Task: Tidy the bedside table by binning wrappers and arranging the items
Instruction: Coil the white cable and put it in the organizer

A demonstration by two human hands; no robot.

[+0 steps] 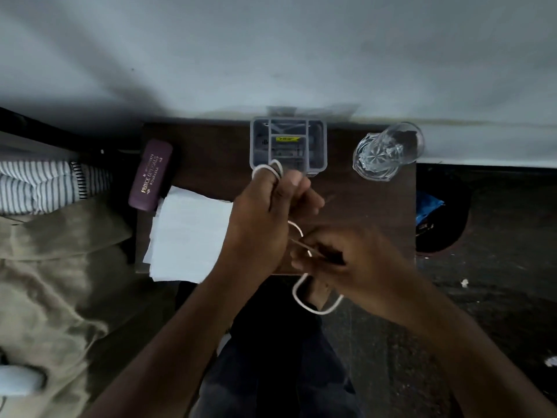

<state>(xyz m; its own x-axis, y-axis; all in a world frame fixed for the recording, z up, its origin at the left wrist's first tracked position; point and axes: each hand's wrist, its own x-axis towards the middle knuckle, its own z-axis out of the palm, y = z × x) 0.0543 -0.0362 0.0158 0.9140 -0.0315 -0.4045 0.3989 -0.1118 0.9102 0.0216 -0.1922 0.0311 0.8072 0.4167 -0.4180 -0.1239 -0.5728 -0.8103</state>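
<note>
A white cable [301, 300] runs between both hands above the dark wooden bedside table [211, 152]. My left hand [265, 218] is shut on a bundle of its loops, with white coils showing at the fingertips near the organiser. Closer to the table's front edge, my right hand [346, 260] pinches the cable, and a loose loop hangs below it. White paper sheets [190, 233] lie on the table's left part. A maroon glasses case [150, 175] lies at the left edge.
A clear plastic organiser [288, 144] with small items stands at the back against the wall. A cut-glass tumbler [387, 150] lies tilted at the back right. A dark bin [440, 212] with a blue wrapper sits right of the table. A bed with striped cloth is on the left.
</note>
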